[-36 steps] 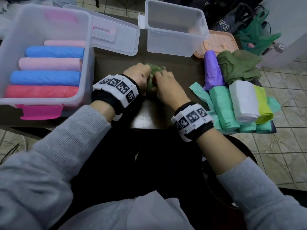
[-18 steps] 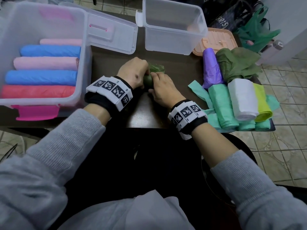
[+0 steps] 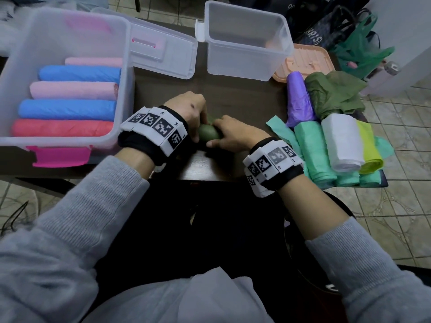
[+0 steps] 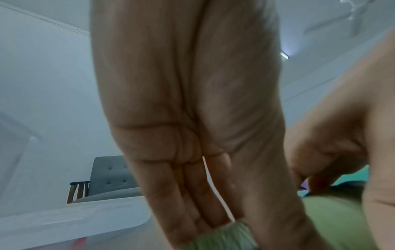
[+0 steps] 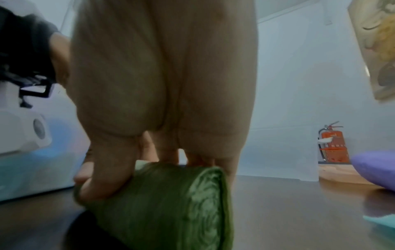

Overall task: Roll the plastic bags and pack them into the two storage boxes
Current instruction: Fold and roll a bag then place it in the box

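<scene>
A dark green bag roll (image 3: 209,134) lies on the brown table (image 3: 245,101) near its front edge, between my hands. My left hand (image 3: 198,127) grips its left end, fingers behind and thumb across the front, as the left wrist view shows for the left hand (image 4: 224,219) on the roll (image 4: 342,219). My right hand (image 3: 217,134) holds the right end; in the right wrist view its fingers (image 5: 192,157) curve over the roll (image 5: 171,203) and the thumb (image 5: 102,177) wraps the near side. The big left box (image 3: 126,73) holds several pink, blue and red rolls. The smaller box (image 3: 247,66) shows nothing inside.
At the right table edge lie a purple roll (image 3: 298,99), a loose olive bag (image 3: 333,94), mint green rolls (image 3: 312,150), a white roll (image 3: 342,141) and a yellow-green one (image 3: 370,157). A clear lid (image 3: 163,52) and a peach lid (image 3: 305,61) lie by the boxes.
The loose green tail seen beyond my hands has been wound in, leaving a compact roll. Both hands have drawn back toward the table's front edge with it.
</scene>
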A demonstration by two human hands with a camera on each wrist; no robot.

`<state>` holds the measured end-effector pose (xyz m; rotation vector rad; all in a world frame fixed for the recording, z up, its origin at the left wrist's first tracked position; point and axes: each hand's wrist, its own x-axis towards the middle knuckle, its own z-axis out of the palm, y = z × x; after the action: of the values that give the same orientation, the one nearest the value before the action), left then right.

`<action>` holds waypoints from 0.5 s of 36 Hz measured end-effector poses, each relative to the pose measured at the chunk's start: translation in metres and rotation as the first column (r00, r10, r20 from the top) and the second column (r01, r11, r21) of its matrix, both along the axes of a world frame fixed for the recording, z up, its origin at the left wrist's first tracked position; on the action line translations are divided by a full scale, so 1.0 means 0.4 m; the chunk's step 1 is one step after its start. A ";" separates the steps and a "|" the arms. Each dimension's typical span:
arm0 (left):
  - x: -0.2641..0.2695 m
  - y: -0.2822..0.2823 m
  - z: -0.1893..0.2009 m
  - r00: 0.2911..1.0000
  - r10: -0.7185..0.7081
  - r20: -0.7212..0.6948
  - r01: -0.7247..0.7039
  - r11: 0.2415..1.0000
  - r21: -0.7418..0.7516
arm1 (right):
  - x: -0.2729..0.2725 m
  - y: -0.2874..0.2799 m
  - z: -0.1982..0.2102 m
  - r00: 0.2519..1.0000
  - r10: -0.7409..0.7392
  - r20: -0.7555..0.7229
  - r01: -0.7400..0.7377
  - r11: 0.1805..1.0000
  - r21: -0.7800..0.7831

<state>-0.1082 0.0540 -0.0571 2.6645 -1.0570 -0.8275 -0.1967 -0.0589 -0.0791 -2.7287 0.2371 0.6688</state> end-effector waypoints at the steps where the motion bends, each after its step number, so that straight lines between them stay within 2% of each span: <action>1: 0.000 0.002 0.003 1.000 -0.013 -0.012 0.013 1.000 0.011 | -0.002 -0.003 0.007 1.000 0.009 -0.023 -0.009 1.000 -0.004; 6: -0.003 0.008 0.016 0.996 -0.054 -0.066 0.058 0.996 0.061 | -0.004 -0.013 0.021 0.997 -0.030 -0.066 0.029 1.000 -0.008; 10: -0.005 0.010 0.022 0.996 -0.059 -0.066 0.063 0.996 0.063 | -0.005 -0.004 0.005 0.996 -0.085 -0.014 0.086 0.995 0.048; 18: -0.006 0.007 0.023 0.997 -0.047 -0.059 0.051 0.997 0.066 | -0.002 0.010 -0.004 0.999 -0.049 0.014 0.049 0.999 0.005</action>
<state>-0.1104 0.0567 -0.0478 2.6619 -1.1046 -0.9593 -0.1974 -0.0549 -0.0805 -2.7130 0.2975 0.6355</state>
